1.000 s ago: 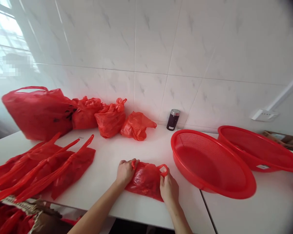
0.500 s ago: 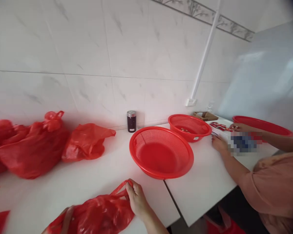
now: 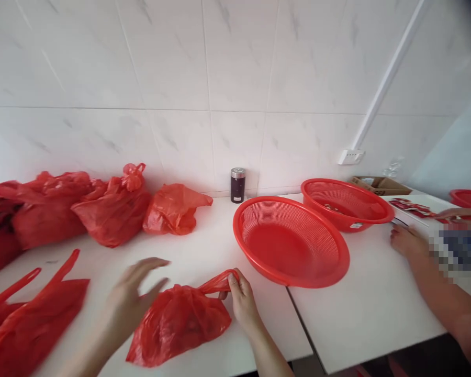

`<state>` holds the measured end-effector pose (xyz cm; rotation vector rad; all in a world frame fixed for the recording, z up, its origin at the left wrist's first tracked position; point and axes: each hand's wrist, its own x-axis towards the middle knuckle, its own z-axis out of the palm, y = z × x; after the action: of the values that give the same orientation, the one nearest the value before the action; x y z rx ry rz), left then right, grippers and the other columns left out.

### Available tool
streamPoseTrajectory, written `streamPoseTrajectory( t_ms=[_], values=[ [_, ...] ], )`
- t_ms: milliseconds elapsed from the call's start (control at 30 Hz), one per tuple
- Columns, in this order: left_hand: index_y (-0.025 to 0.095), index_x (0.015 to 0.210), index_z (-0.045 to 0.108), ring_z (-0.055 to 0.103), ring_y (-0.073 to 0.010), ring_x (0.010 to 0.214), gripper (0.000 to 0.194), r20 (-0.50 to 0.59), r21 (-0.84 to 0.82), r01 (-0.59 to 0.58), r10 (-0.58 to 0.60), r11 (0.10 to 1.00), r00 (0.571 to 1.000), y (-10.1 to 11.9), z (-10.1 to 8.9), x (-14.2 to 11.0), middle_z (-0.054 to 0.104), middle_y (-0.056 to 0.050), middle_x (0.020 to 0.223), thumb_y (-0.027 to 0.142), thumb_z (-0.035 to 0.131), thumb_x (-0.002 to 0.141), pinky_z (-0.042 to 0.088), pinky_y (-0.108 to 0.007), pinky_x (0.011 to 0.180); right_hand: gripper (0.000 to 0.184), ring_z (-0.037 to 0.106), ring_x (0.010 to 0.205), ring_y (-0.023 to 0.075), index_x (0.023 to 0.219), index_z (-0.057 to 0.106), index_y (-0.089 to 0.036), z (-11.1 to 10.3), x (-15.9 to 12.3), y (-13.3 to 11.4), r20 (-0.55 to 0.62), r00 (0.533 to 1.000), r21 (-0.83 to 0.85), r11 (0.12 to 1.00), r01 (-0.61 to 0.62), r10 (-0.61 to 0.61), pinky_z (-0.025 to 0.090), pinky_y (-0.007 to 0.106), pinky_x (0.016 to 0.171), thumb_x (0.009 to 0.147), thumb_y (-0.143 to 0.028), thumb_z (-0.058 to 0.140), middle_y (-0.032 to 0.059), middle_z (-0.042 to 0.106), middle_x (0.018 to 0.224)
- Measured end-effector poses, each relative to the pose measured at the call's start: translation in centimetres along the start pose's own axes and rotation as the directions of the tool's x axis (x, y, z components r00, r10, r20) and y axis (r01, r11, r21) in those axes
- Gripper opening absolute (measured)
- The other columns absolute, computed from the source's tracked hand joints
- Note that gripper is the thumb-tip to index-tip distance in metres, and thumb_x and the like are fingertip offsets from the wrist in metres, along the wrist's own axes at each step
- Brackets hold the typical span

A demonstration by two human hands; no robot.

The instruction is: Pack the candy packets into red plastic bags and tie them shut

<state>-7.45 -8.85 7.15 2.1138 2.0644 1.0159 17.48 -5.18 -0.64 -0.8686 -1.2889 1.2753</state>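
Marbled wall tiles (image 3: 239,57) back a white worktop (image 3: 208,256). On my remote view, left to right: flat bags (image 3: 43,319) near the edge, with full bags (image 3: 110,214) in a row behind.

Left hand (image 3: 129,298): blurred, fingers spread, thumb apart, nothing seen in its grasp. It lies just beside the left end of the near bag (image 3: 176,319); contact there, cannot tell.

Near bag: front middle of the worktop, filled, long axis slanting from near left to far right, neck drawn toward my right hand (image 3: 243,303). That hand is the nearer to the neck, pinching the gathered handles between thumb and fingers.

Beyond it, a dark bottle (image 3: 237,186) stands upright by the wall. Then red baskets (image 3: 278,248), a cardboard box (image 3: 392,187) and a co-worker's forearm (image 3: 439,288).

Counts: near bag, 1; full bags behind, 4; flat bags, at least 2, overlap hides the rest; bottle, 1; baskets, 3, one cut by the right border; box, 1.
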Motion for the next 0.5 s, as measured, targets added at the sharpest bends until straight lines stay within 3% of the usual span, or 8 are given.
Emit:
streamPoseTrajectory(
  t_ms=[33, 67, 133, 200, 300, 500],
  values=[
    [0.033, 0.108, 0.062, 0.057, -0.0254, 0.112, 0.032, 0.226, 0.017, -0.016, 0.012, 1.0, 0.974, 1.5, 0.4, 0.3, 0.064, -0.001, 0.121, 0.044, 0.056, 0.079, 0.044, -0.035, 0.093, 0.039, 0.053, 0.061, 0.0132, 0.075, 0.049, -0.021, 0.0, 0.0, -0.1, -0.003, 1.0, -0.011, 1.0, -0.002, 0.002, 0.045, 0.026, 0.068, 0.096, -0.052, 0.037, -0.0026, 0.054, 0.061],
    [0.033, 0.102, 0.064, 0.059, -0.0254, 0.108, 0.026, 0.416, 0.042, -0.028, 0.008, 0.999, 0.91, 2.7, 0.9, 0.6, 0.067, 0.0, 0.114, 0.037, 0.057, 0.077, 0.044, -0.035, 0.089, 0.04, 0.053, 0.061, 0.0135, 0.075, 0.049, -0.021, -0.1, -0.1, -0.2, -0.008, 1.0, -0.021, 1.0, -0.006, 0.005, 0.045, 0.026, 0.068, 0.096, -0.052, 0.036, -0.0024, 0.054, 0.062],
    [0.031, 0.083, 0.067, 0.063, -0.0235, 0.086, 0.016, 0.556, 0.074, -0.009, -0.034, 0.997, 0.83, 4.2, 1.3, 1.3, 0.071, 0.001, 0.09, 0.027, 0.053, 0.076, 0.045, -0.033, 0.073, 0.042, 0.053, 0.062, 0.0142, 0.074, 0.048, -0.022, -0.2, -0.2, -0.3, -0.027, 0.999, -0.04, 0.999, -0.023, 0.022, 0.044, 0.026, 0.069, 0.096, -0.054, 0.034, -0.0023, 0.054, 0.062],
    [0.029, 0.07, 0.064, 0.061, -0.0207, 0.07, 0.013, 0.564, 0.087, 0.029, -0.074, 0.996, 0.823, 4.4, 0.7, 2.1, 0.068, 0.002, 0.073, 0.027, 0.052, 0.075, 0.04, -0.03, 0.062, 0.042, 0.054, 0.064, 0.0149, 0.074, 0.046, -0.023, -0.4, -0.2, -0.4, -0.052, 0.998, -0.059, 0.997, -0.04, 0.037, 0.044, 0.027, 0.072, 0.096, -0.056, 0.032, -0.0022, 0.055, 0.064],
    [0.028, 0.071, 0.062, 0.059, -0.0197, 0.068, 0.013, 0.529, 0.108, 0.09, -0.133, 0.99, 0.838, 3.2, -1.8, 3.1, 0.066, 0.003, 0.073, 0.038, 0.056, 0.076, 0.038, -0.027, 0.058, 0.04, 0.053, 0.067, 0.0156, 0.075, 0.043, -0.023, -0.7, -0.3, -0.3, -0.074, 0.996, -0.082, 0.995, -0.063, 0.057, 0.042, 0.028, 0.073, 0.096, -0.056, 0.034, -0.0027, 0.055, 0.065],
    [0.024, 0.072, 0.062, 0.062, -0.0209, 0.065, 0.027, 0.386, 0.189, 0.258, -0.313, 0.947, 0.867, -1.9, -6.7, 2.1, 0.065, 0.002, 0.067, 0.051, 0.061, 0.072, 0.039, -0.027, 0.056, 0.034, 0.051, 0.066, 0.0164, 0.078, 0.043, -0.024, -0.6, -0.4, -0.1, -0.003, 0.992, -0.151, 0.98, -0.127, 0.127, 0.041, 0.028, 0.07, 0.092, -0.055, 0.045, -0.0029, 0.054, 0.063]
  ],
)
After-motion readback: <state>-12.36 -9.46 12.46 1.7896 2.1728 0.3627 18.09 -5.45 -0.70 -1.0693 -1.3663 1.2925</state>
